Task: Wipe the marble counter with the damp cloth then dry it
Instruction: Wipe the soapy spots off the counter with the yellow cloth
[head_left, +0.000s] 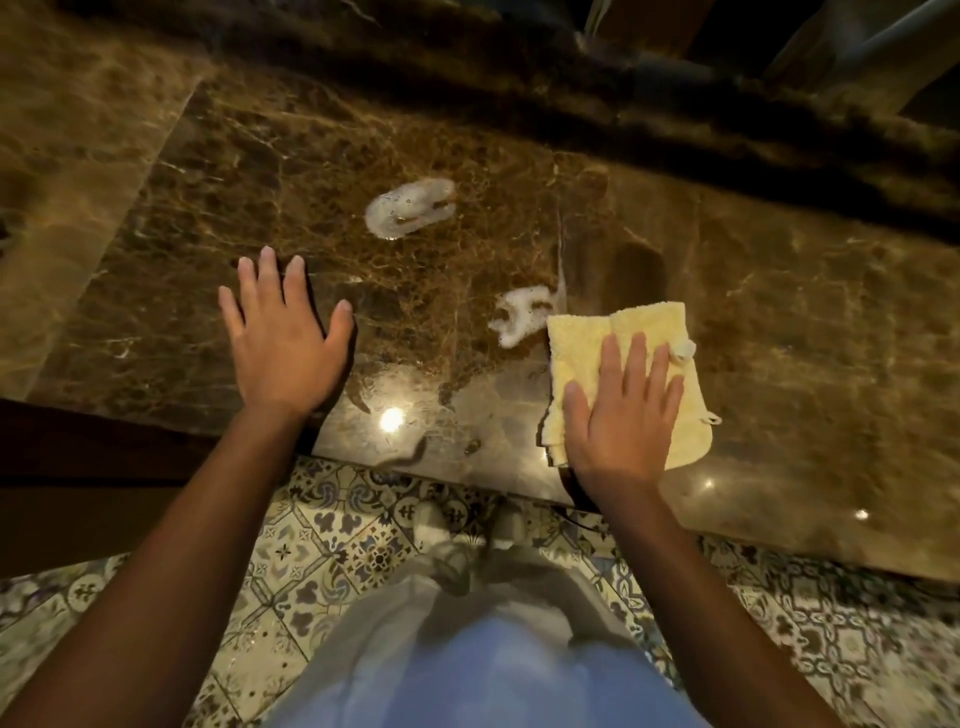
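Pale yellow cloth (623, 364) is laid flat on brown marble counter (260, 171), near front edge, right of centre. It is pinned under right hand (621, 415): palm down, fingers spread wide and straight, pressed on cloth's lower-middle; nothing is gripped, only pressed. Cloth's far edge and right side are left uncovered past the fingertips. Small foam blob (684, 349) is seen on cloth by the outer finger.

Left hand (283, 332) is laid open, palm down, fingers splayed, on bare marble well left of cloth; nothing held.

Foam patch (519, 312) is touching cloth's far-left corner. Bigger foam patch (410, 207) is set farther back, approx. between both hands. Wet sheen is seen near front edge w/ a light glare (391, 419). Patterned floor tiles (337, 545) are seen below counter.
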